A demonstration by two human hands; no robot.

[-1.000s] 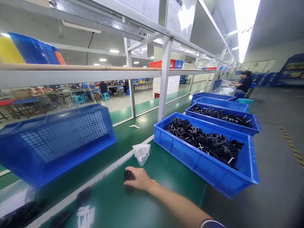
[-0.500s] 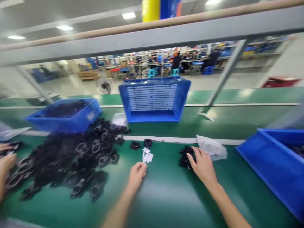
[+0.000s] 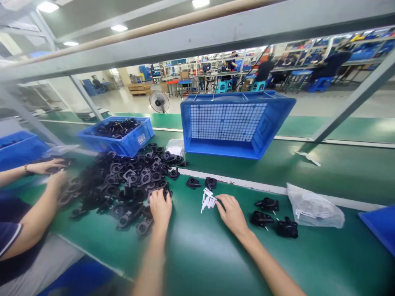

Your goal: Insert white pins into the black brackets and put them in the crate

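My left hand (image 3: 160,207) lies on the near edge of a big heap of black plastic parts (image 3: 123,181) on the green bench, fingers curled over one part. My right hand (image 3: 231,211) reaches to a small bunch of white pins (image 3: 208,200), fingertips touching them; whether it grips one I cannot tell. To its right lie three black parts (image 3: 273,218), at least one with a white pin showing. Two more black parts (image 3: 202,183) sit just beyond the pins.
A co-worker's hands (image 3: 51,172) work at the heap's left side. A tipped blue mesh crate (image 3: 231,123) stands behind. A blue bin of black parts (image 3: 119,135) is at back left. A clear plastic bag (image 3: 313,207) lies right; another blue bin's corner (image 3: 381,230) at far right.
The view swung left across the bench. My left hand moved from the white pins to the heap. My right hand left the three black parts and went to the pins.
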